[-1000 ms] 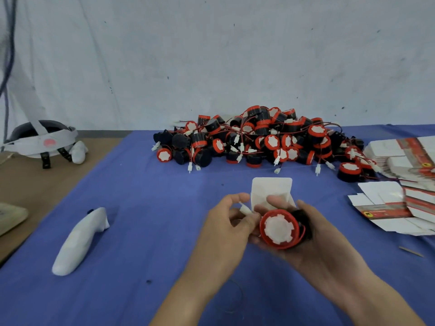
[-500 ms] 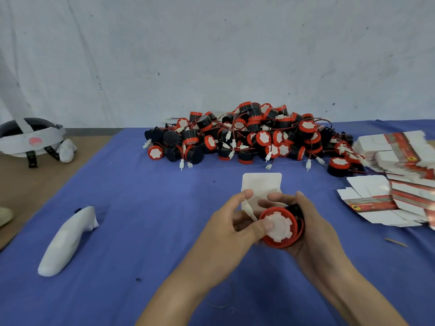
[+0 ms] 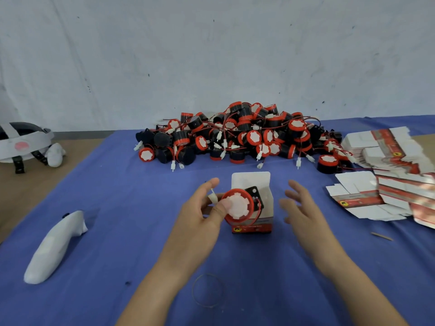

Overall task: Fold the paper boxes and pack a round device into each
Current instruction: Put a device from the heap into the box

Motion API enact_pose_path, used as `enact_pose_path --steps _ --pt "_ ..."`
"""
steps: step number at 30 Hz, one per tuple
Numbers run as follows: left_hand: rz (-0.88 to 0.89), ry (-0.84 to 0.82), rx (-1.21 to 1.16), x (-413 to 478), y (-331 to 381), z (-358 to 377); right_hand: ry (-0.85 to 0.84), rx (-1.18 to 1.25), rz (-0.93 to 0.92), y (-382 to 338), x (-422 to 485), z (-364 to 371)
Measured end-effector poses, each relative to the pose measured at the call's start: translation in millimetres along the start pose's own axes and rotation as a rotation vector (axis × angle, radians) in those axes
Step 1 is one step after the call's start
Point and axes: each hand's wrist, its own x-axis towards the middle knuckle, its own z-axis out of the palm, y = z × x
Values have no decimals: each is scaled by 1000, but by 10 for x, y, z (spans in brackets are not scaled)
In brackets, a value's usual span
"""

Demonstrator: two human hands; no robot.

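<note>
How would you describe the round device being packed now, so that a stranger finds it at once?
On the blue cloth, in front of the big pile of devices, stands one open box. The device is at its mouth, red rim and white face toward the camera. Only this one is held, by the left hand.

Right hand (image 3: 303, 208) has let go of round device (image 3: 239, 204) and is now spread at 3 o'clock of paper box (image 3: 250, 182). Left hand (image 3: 200, 215) alone holds device, now at box mouth.
</note>
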Motion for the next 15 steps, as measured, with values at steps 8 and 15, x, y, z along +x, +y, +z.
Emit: enact_pose_path --steps 8,15 --pt "64 50 171 73 -10 13 -299 -156 -52 93 4 140" --pt "54 -35 444 121 -16 -22 -399 -179 -87 43 -52 166"
